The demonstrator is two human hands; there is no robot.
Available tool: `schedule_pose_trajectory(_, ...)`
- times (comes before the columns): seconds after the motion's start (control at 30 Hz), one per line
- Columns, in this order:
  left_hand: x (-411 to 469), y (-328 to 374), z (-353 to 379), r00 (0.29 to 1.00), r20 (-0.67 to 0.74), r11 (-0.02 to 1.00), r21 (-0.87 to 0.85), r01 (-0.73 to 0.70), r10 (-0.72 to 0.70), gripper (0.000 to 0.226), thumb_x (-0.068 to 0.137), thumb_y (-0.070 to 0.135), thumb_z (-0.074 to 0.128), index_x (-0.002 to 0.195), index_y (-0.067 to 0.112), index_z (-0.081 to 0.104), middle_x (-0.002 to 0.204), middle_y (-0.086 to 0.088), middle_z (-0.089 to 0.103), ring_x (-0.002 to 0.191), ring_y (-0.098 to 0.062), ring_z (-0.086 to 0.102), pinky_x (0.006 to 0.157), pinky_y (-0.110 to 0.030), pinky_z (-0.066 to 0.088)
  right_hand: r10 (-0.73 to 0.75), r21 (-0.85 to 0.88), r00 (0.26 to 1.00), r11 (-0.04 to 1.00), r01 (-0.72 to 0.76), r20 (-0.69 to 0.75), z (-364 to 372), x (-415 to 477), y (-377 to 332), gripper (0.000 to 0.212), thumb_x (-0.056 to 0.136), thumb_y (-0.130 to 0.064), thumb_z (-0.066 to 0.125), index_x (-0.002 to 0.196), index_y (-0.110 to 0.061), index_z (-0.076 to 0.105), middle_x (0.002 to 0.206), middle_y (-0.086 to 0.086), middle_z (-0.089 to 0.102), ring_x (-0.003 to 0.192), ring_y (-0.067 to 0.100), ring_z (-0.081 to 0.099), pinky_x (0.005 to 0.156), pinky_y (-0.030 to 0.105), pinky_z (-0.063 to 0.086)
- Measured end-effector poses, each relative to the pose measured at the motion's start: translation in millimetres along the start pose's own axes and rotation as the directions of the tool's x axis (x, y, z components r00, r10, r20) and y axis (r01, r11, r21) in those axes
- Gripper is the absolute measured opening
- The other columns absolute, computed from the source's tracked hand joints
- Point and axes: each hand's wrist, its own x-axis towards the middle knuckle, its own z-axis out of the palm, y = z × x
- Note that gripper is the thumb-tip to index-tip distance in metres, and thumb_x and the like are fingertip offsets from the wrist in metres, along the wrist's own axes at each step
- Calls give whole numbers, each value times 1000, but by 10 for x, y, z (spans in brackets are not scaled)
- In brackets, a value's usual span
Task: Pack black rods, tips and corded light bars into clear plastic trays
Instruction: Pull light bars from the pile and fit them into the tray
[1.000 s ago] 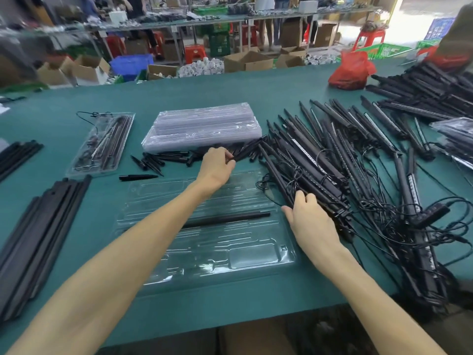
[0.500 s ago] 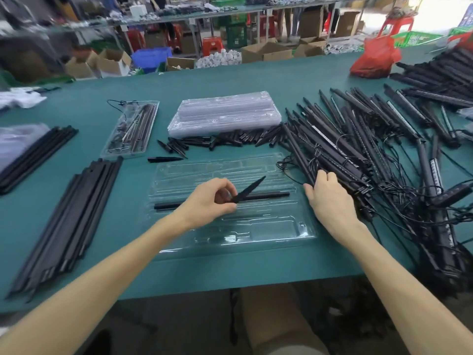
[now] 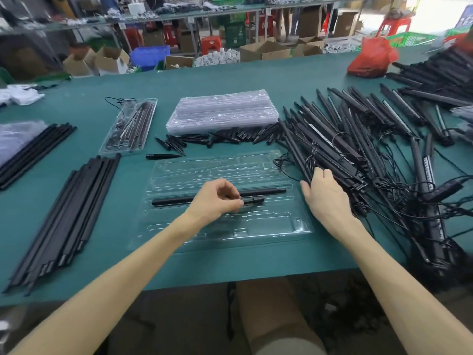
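Observation:
A clear plastic tray [image 3: 279, 226] lies on the green table in front of me, with one black rod [image 3: 266, 192] in a slot. My left hand [image 3: 217, 201] pinches a black tip [image 3: 253, 200] low over the tray, just below the rod. My right hand [image 3: 325, 196] rests at the tray's right edge, fingers curled round a corded light bar [image 3: 297, 152] at the near edge of the big pile of light bars [image 3: 358, 139]. Loose black tips [image 3: 222, 138] lie in a row behind the tray.
A stack of empty clear trays [image 3: 222, 108] sits behind the tips. A filled tray [image 3: 129, 125] lies at back left. Bundles of black rods [image 3: 66, 213] lie at left. A red bag [image 3: 371, 60] and more light bars occupy the back right. Cords tangle at right.
My left hand carried a tip from the row behind the tray down to the tray, lowering it flat beside the rod. My right hand stayed on the light bar.

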Motion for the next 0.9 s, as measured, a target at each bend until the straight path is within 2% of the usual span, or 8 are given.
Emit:
schedule_pose_trajectory(0.1, 4, -32, -47, 998, 21, 987, 153, -56, 53, 15, 80, 12, 84, 88, 14, 71, 83, 2, 76, 75, -10, 70, 74, -25, 55, 3, 5, 1000, 1000, -3, -2, 2, 3, -1, 31, 104, -35, 46, 112, -4, 46, 108, 12, 49, 76, 27, 40, 62, 36, 33)
schedule_pose_trajectory(0.3, -67, -43, -8, 979, 50, 912, 356, -204, 199, 14, 83, 18, 80, 85, 27, 70, 87, 12, 72, 82, -4, 63, 79, -16, 47, 0, -22, 1000, 1000, 0, -8, 15, -4, -10, 33, 104, -36, 46, 111, -4, 46, 106, 12, 48, 79, 33, 49, 62, 36, 33)
schedule_pose_trajectory(0.4, -99, -55, 14, 978, 66, 903, 376, -206, 196, 15, 85, 19, 79, 88, 28, 68, 91, 14, 71, 84, -5, 62, 80, -16, 46, 4, -13, 1000, 1000, -4, -8, 18, -6, -8, 32, 104, -36, 46, 110, -4, 46, 100, 7, 42, 75, 27, 40, 62, 36, 32)
schedule_pose_trajectory(0.5, -97, -58, 8, 979, 70, 897, 391, -205, 193, 10, 86, 21, 79, 89, 27, 71, 95, 11, 68, 89, -7, 61, 85, -19, 47, 12, -15, 1000, 1000, -12, -4, 22, -3, -6, 32, 104, -36, 46, 110, -5, 46, 104, 10, 46, 74, 27, 40, 61, 35, 31)
schedule_pose_trajectory(0.6, -109, -80, 5, 978, 79, 888, 409, -210, 195, 6, 87, 24, 78, 91, 26, 74, 98, 8, 64, 94, -7, 60, 89, -23, 48, 11, -9, 1000, 1000, -11, -6, 19, -10, -8, 33, 104, -36, 46, 113, -4, 46, 107, 13, 49, 76, 32, 48, 61, 36, 31)
schedule_pose_trajectory(0.67, -119, -94, 12, 975, 74, 884, 411, -221, 209, 5, 88, 24, 77, 92, 25, 74, 98, 9, 64, 95, -7, 59, 91, -26, 48, 2, 10, 1000, 1000, -2, -7, 16, -16, 1, 39, 104, -36, 47, 123, -2, 45, 113, 15, 50, 87, 39, 58, 63, 36, 33)
schedule_pose_trajectory(0.8, -142, -112, 33, 967, 60, 867, 432, -248, 247, 5, 89, 25, 76, 94, 24, 75, 97, 8, 63, 95, -11, 57, 92, -33, 47, -15, 87, 1000, 996, 16, -16, -12, -46, 10, 51, 104, -37, 47, 141, -2, 38, 127, 17, 51, 96, 39, 61, 67, 36, 35)
schedule_pose_trajectory(0.9, -175, -126, 41, 958, 54, 844, 461, -273, 280, 7, 91, 26, 74, 97, 23, 75, 99, 7, 64, 97, -12, 56, 94, -35, 46, -36, 134, 997, 990, 45, -65, -58, -109, -7, 55, 103, -36, 50, 144, -3, 36, 129, 19, 54, 101, 40, 62, 69, 38, 39)
